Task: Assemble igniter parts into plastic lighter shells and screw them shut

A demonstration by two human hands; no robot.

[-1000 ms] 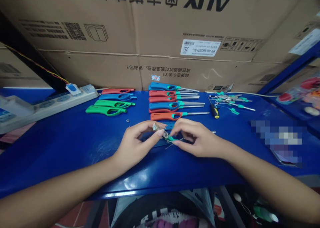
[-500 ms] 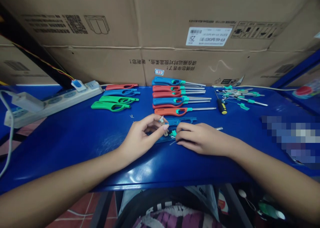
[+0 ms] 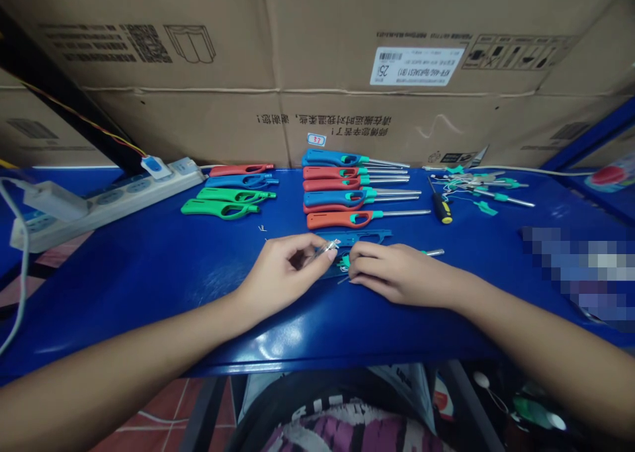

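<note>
Between thumb and fingers, my left hand pinches a small clear and metallic part. My right hand is closed over a green piece with thin wires, and its fingertips are partly hidden. A metal tube sticks out to the right behind that hand. Under the hands lies a blue casing half, mostly covered. Another blue casing half rests just behind them. Farther back, several assembled lighters in orange, red and blue lie in a column.
Red, blue and green casings lie at the left beside a power strip. At the right are a yellow-black screwdriver and a pile of wired metal tubes. Cardboard stands behind the blue table.
The small part in my left hand has tilted from upright to slanting, pointing up and right. My right hand has stayed almost in place.
</note>
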